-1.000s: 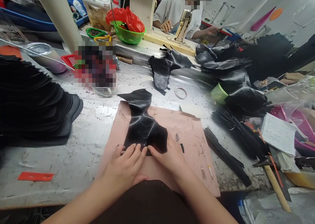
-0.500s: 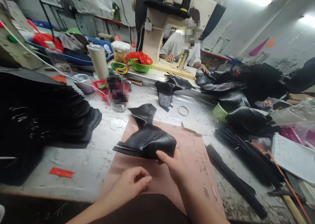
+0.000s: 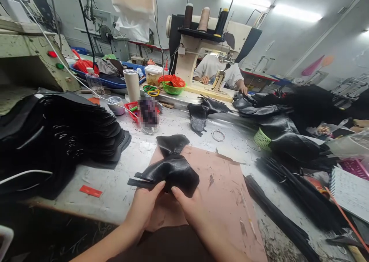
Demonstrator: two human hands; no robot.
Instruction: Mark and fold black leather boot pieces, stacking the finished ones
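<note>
A workshop with pale walls and bright tube lights surrounds your scuffed metal counter (image 3: 115, 200), and a sewing machine (image 3: 184, 68) with thread spools on top stands on the far side. A person in a light shirt (image 3: 207, 66) sits behind it. Right in front of you, a pinkish mat (image 3: 221, 204) lies on the counter, with the black leather piece (image 3: 170, 169) over its left part.

Your left hand (image 3: 145, 202) and right hand (image 3: 190, 204) both grip the near edge of that piece, thumbs on top and close together; your other fingers are mostly hidden underneath. The leather bulges between near edge and narrow waist, its far end reaches past the mat, and thin dark strips stick out to the left.

To your left sits a thick stack of black cut pieces (image 3: 86, 139), with a red strip (image 3: 90, 191) near it. Beyond the mat are a ring (image 3: 218, 135) and another black leather piece (image 3: 198, 116). On the right lie long black strips (image 3: 281, 216) and a spiral notebook (image 3: 350, 193).
</note>
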